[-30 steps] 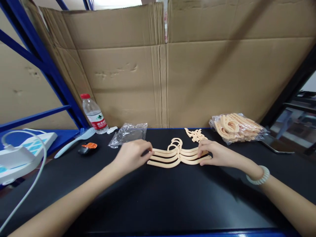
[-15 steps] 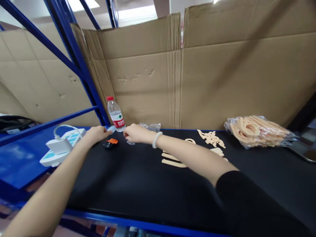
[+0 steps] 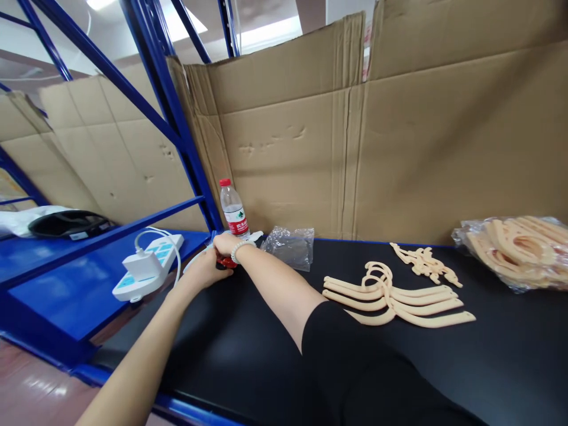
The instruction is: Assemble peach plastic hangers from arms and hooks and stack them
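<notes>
At the far left end of the black table, my left hand (image 3: 205, 270) and my right hand (image 3: 227, 243) are together, fingers curled in. A small red-orange object (image 3: 227, 261) shows between them, mostly hidden, and I cannot make out what kind it is. A bit of blue-white material (image 3: 195, 259) lies along my left hand. Right behind my hands stands a water bottle (image 3: 235, 214) with a red cap and a red-and-white label. Clear crinkled plastic bags (image 3: 290, 248) lie just right of my right wrist.
Several beige clothes hangers (image 3: 390, 299) lie overlapped on the black table (image 3: 248, 355). Behind them are small beige hanger pieces (image 3: 426, 264) and a plastic-wrapped bundle of hangers (image 3: 519, 248). A white power strip (image 3: 148, 266) with a cable sits left. Cardboard (image 3: 284, 148) and blue posts (image 3: 177, 130) border the back.
The view has turned left, so things appear further right. My hands, apart before, have come together over the spot of the small orange-and-black object. My right arm no longer covers the hangers.
</notes>
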A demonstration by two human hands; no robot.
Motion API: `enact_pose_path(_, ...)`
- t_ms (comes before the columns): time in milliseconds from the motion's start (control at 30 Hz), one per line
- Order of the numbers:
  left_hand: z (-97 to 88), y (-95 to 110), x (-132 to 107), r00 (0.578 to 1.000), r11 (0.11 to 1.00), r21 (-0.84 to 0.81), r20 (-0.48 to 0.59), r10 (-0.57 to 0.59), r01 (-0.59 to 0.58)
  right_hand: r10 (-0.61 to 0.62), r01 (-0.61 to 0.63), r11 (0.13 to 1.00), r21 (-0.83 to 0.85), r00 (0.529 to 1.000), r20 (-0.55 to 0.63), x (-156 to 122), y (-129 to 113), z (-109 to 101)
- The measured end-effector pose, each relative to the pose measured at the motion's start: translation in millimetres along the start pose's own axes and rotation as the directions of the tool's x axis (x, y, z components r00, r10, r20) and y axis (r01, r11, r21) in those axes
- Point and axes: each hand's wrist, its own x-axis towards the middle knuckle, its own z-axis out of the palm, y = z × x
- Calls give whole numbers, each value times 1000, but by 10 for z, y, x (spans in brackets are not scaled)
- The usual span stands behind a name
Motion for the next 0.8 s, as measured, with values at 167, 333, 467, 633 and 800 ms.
enact_pose_path(167,84,-59,-5,996,992,-123,-86,-31,21,2,0,997,71,1000,-29,68,220,-9)
enact_pose_path(333,275,-37,76,973,962,-273,-216,-85,23,-44,69,981,179,989,-142,-39,395,-210)
enact_pose_path(467,379,-7,124,940,925,-380,-312,-135,7,-109,154,963,223,973,-201,-184,408,-384)
enact_pose_path(633,393,34,112,906,884,-464,-395,-155,-51,-165,205,963,176,962,-215,-303,354,-461)
enact_pose_path(800,377,80,85,891,863,-500,-422,-167,-75,-179,193,980,54,964,-196,-341,289,-459)
